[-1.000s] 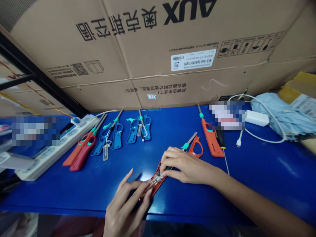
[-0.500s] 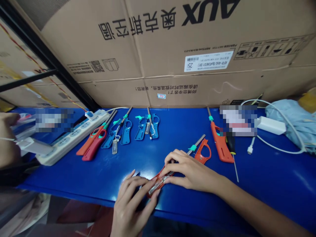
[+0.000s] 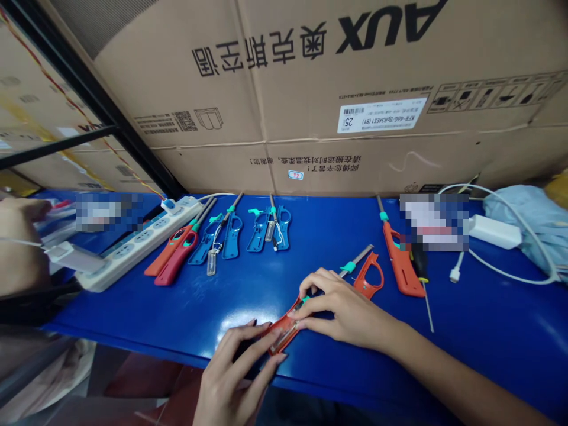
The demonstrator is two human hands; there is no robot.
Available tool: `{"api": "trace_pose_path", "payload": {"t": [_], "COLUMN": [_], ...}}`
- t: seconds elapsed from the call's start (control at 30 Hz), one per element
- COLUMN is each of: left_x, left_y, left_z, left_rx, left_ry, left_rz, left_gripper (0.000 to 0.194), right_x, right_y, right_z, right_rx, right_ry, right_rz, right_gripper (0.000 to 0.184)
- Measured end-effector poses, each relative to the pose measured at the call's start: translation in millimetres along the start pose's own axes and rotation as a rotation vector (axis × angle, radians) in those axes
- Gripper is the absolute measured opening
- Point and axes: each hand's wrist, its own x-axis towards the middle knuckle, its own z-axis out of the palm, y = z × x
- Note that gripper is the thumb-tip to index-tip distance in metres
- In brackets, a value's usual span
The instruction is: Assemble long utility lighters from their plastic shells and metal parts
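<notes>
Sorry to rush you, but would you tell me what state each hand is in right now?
Left hand: closed, holding the lower end of the orange utility lighter body.
Right hand: closed, holding its upper end.

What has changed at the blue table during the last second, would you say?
A co-worker's hand has come in at the far left, left of the power strip. The left hand and right hand still hold the orange lighter casing. The blue lighter parts lie as they were.
</notes>
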Motion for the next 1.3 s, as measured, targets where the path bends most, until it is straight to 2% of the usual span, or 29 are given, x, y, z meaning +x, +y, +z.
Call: {"api": "trace_pose_path", "payload": {"t": [0.17,0.37,0.47,0.63,0.9,1.3], "left_x": [2.6,4.5,5.4,12.5,17.0,21.2], "left_y": [-1.1,0.4,1.4,1.7,-6.8,-6.3], "left_z": [-1.9,-0.8,0.6,-0.5,-2.8,-3.6], "left_rx": [0.054,0.043,0.040,0.056,0.090,0.010], "left_ry": [-0.034,-0.009,-0.011,-0.039,-0.092,0.014], "left_rz": [0.023,0.025,0.031,0.039,0.092,0.079], "left_gripper": [0.034,0.032,0.032,0.032,0.031,0.030], "right_x": [-0.2,0.7,-3.0,-11.4,-11.8,-14.8], "right_y": [-2.3,8.6,20.6,38.4,36.1,31.4], "right_z": [-14.7,-37.0,-47.2,-61.4,-63.1,-70.0], "right_rx": [-0.036,-0.188,-0.294,-0.366,-0.361,-0.366], "right_ry": [0.003,0.330,0.395,0.366,0.330,0.240], "right_rz": [-0.003,0.178,0.280,0.425,0.399,0.509], "right_gripper": [0.023,0.024,0.021,0.019,0.020,0.016]}}
